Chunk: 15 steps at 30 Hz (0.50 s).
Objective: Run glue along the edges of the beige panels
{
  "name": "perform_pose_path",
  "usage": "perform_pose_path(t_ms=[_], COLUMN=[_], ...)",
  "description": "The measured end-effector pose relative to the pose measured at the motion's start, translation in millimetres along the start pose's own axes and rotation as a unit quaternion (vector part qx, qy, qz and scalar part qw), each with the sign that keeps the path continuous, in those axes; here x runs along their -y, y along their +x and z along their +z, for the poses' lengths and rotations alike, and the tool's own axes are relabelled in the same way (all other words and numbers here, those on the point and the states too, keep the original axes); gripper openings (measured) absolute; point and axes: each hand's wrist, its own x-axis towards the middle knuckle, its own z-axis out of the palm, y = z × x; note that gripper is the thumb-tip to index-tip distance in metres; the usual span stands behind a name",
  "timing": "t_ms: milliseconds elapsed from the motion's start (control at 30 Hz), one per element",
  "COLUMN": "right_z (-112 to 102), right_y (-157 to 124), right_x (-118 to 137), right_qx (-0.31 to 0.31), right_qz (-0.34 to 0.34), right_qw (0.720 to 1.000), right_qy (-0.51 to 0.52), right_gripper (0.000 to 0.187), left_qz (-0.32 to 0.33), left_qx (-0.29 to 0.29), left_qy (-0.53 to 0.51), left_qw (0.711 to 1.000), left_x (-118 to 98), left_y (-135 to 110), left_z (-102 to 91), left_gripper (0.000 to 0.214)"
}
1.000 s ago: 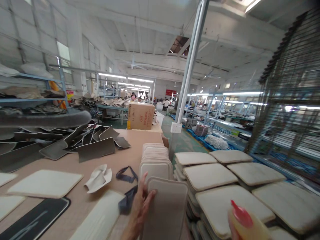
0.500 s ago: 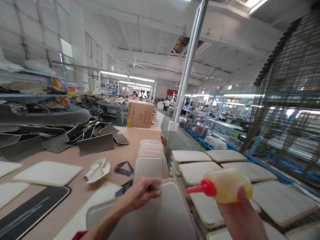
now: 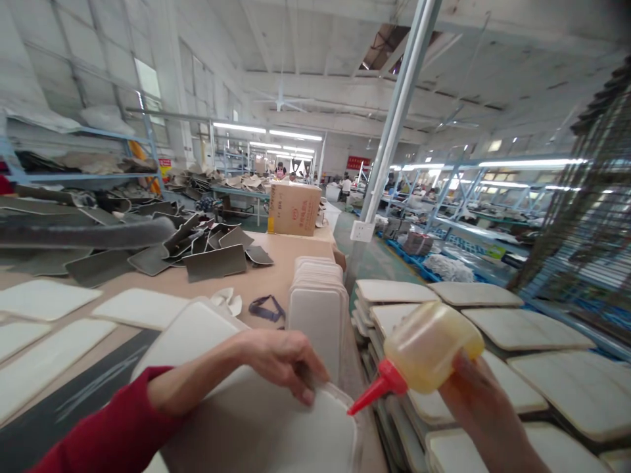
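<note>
My right hand (image 3: 476,391) is wrapped round a squeeze bottle (image 3: 426,345) of yellowish liquid. Its red nozzle points down and left, with the tip at the rim of a pale rounded panel (image 3: 280,433). That panel is tilted up in front of me, and my left hand (image 3: 280,361) pinches its upper edge between thumb and fingers. Behind my left forearm another pale panel (image 3: 197,328) leans at an angle. A row of upright pale panels (image 3: 315,309) stands just beyond my left hand.
Stacked pale panels (image 3: 552,387) fill the right side. On the table's left lie flat pale panels (image 3: 44,299), a dark board (image 3: 98,387) and grey offcuts (image 3: 217,263). A dark strap (image 3: 266,307), a cardboard box (image 3: 294,209) and a metal post (image 3: 394,125) are ahead.
The bottle has tilted nozzle-down and come left to the panel's rim. My left hand has shifted slightly along with the panel's edge, and the leaning panel behind has risen into view.
</note>
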Motion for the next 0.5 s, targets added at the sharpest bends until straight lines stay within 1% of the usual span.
perform_pose_path(t_ms=[100, 167, 233, 333, 433, 500], right_z=[17.3, 26.5, 32.1, 32.6, 26.6, 23.1], right_y=[2.4, 4.0, 6.0, 10.6, 15.1, 16.0], right_x=[5.1, 6.6, 6.8, 6.0, 6.0, 6.7], right_qx=[-0.009, -0.004, 0.017, 0.099, 0.196, 0.222], right_qz=[0.026, 0.035, 0.036, 0.020, 0.007, 0.000], right_qw=[1.000, 0.999, 0.999, 0.993, 0.977, 0.971], right_qy=[-0.002, -0.006, -0.022, -0.054, -0.081, -0.085], right_gripper=[0.071, 0.073, 0.067, 0.050, 0.039, 0.037], left_qz=[0.010, 0.013, 0.020, 0.029, 0.035, 0.034], left_qx=[0.032, 0.051, 0.066, 0.076, 0.085, 0.088], left_qy=[-0.025, -0.046, -0.056, -0.072, -0.093, -0.090], left_qw=[0.999, 0.998, 0.996, 0.994, 0.991, 0.991], left_x=[3.4, 4.9, 6.4, 10.0, 14.6, 16.2], left_y=[-2.2, -2.5, -2.5, -2.2, -2.4, -3.0], left_z=[-3.8, -5.8, -7.5, -9.2, -10.2, -10.8], left_gripper=[0.048, 0.054, 0.056, 0.055, 0.060, 0.062])
